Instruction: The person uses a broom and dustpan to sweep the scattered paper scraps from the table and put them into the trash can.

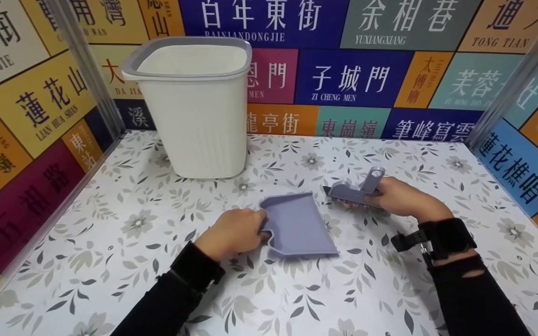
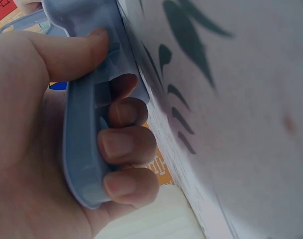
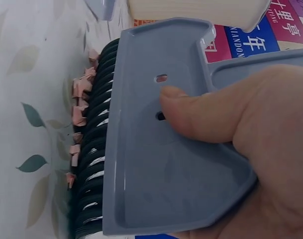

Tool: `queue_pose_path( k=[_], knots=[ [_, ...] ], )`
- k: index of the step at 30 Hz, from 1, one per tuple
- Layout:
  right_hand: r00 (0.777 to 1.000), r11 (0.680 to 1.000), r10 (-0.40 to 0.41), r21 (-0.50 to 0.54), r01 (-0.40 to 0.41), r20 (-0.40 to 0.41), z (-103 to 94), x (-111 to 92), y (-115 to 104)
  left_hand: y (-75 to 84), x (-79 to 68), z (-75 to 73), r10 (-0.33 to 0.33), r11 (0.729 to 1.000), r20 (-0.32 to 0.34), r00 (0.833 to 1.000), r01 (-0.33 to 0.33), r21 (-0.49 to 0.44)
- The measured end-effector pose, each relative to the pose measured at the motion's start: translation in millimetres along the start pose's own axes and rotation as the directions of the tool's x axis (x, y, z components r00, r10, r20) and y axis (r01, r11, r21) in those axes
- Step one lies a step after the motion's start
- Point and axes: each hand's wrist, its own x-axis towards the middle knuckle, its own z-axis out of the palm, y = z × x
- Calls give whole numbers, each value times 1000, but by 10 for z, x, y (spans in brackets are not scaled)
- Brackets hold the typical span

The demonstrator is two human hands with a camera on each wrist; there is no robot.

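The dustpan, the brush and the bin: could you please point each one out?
Dustpan (image 1: 299,224): head view, on its flat floor.
Brush (image 3: 158,162): right wrist view, on its flat back.
Bin (image 1: 199,126): head view, on its outer wall.

The grey-purple dustpan (image 1: 297,226) sat face up at the surface of the bench (image 1: 124,275), its wide lip turned toward the brush (image 1: 354,194). That matching brush was near it, dark bristles down, small pink scraps (image 3: 79,88) along their tips.
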Motion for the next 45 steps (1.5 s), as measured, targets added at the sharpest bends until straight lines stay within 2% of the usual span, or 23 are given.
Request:
queue_pose_path(
  k=[4, 10, 16, 19, 23, 30, 36, 40, 45],
  knots=[
    [999, 1000, -24, -17, 24, -22, -35, -29, -65, -3, 12, 14, 1, 1000, -1, 1000, -1, 8],
    [988, 1000, 19, 27, -15, -151, -94, -46, -104, -7, 19, 27, -1, 1000, -1, 1000, 1, 9],
    [979, 998, 23, -58, -36, -204, -62, -9, -96, -17, 13, 7, -7, 1000, 4, 1000, 7, 4],
    [981, 996, 10, -81, -26, -193, 10, 34, -119, -38, 4, -9, -16, 1000, 5, 1000, 16, 9],
    [991, 998, -41, -49, 35, -128, 77, 63, -151, -72, 3, -11, -19, 1000, -6, 1000, 19, 17],
    [989, 990, -140, -13, 140, -45, 30, 24, -173, -75, 10, -12, 1, 999, -25, 1000, 0, 38],
    [996, 996, -86, 28, 86, 14, -82, -67, -167, -59, 5, -25, 5, 999, -35, 999, -4, 47],
    [996, 996, -87, 33, 86, 33, -135, -120, -169, -60, 5, -24, 4, 999, -36, 999, -3, 41],
    [994, 995, -101, 20, 102, -39, -171, -135, -189, -78, 9, -16, 7, 1000, -34, 999, -6, 24]
  ],
)
